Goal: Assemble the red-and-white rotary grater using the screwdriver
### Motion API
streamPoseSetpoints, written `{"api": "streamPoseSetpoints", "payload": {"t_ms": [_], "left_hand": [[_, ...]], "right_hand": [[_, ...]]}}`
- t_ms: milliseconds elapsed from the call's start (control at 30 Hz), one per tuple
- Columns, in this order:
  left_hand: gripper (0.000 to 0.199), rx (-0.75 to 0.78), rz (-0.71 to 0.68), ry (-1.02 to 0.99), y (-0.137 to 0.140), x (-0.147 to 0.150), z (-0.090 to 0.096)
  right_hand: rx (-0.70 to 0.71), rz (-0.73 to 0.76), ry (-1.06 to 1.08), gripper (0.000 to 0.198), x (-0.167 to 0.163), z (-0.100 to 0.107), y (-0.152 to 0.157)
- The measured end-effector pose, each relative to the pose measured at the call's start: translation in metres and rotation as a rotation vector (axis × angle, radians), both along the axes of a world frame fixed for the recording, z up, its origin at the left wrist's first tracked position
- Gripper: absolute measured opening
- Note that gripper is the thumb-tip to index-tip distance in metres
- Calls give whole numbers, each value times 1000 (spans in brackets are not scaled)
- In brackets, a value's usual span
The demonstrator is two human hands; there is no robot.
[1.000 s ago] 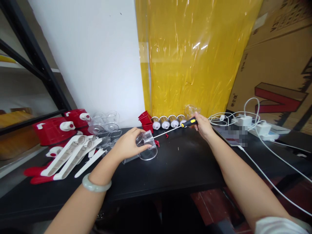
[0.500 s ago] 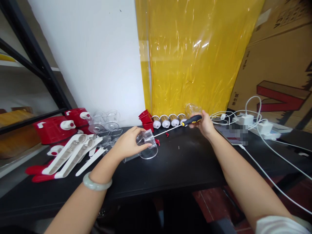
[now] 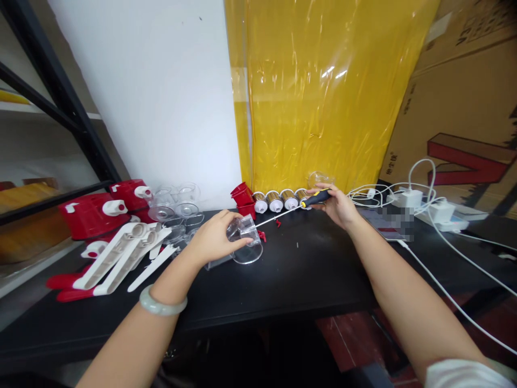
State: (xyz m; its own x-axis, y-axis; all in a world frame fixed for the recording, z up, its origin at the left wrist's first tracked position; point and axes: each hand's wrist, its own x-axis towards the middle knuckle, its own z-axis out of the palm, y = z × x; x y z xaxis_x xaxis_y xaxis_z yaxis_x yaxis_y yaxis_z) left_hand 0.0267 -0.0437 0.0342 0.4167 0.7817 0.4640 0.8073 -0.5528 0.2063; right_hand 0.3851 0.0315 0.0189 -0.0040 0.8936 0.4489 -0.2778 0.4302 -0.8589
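My left hand [image 3: 218,237] is closed around a clear plastic part [image 3: 247,229] with a round flange, tilted on its side low over the table. In my right hand [image 3: 337,205] is a screwdriver [image 3: 316,198] with a black and yellow handle, held by the fingers. Its long thin shaft slants down to the left, and the tip meets the clear part's opening; how deep it goes I cannot tell. Small red pieces [image 3: 262,236] lie just beyond the clear part. Another clear round piece [image 3: 319,179] stands behind my right hand.
Red housings [image 3: 95,215], white levers with red ends [image 3: 117,258] and clear plastic parts [image 3: 177,205] crowd the left. Several cylinders [image 3: 275,202] and red cups [image 3: 243,199] line the back. White cables [image 3: 428,199] and a tablet [image 3: 382,223] lie at the right, before a cardboard box [image 3: 456,108].
My right fingers have shifted on the screwdriver's handle, now more spread on top of it. The left hand and the clear part stay nearly where they were.
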Motion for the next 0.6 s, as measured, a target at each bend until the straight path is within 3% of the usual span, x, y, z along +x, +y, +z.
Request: {"api": "streamPoseSetpoints", "payload": {"t_ms": [200, 400, 533, 600], "left_hand": [[61, 5, -4, -3, 0, 0, -1], [63, 7, -3, -12, 1, 0, -1], [68, 13, 5, 0, 2, 0, -1], [71, 17, 11, 5, 3, 0, -1]], "right_hand": [[-66, -259, -216, 51, 2, -1, 0], [12, 21, -6, 31, 1, 4, -3], [-69, -166, -165, 41, 3, 3, -3], [-74, -161, -152, 46, 2, 3, -3]]}}
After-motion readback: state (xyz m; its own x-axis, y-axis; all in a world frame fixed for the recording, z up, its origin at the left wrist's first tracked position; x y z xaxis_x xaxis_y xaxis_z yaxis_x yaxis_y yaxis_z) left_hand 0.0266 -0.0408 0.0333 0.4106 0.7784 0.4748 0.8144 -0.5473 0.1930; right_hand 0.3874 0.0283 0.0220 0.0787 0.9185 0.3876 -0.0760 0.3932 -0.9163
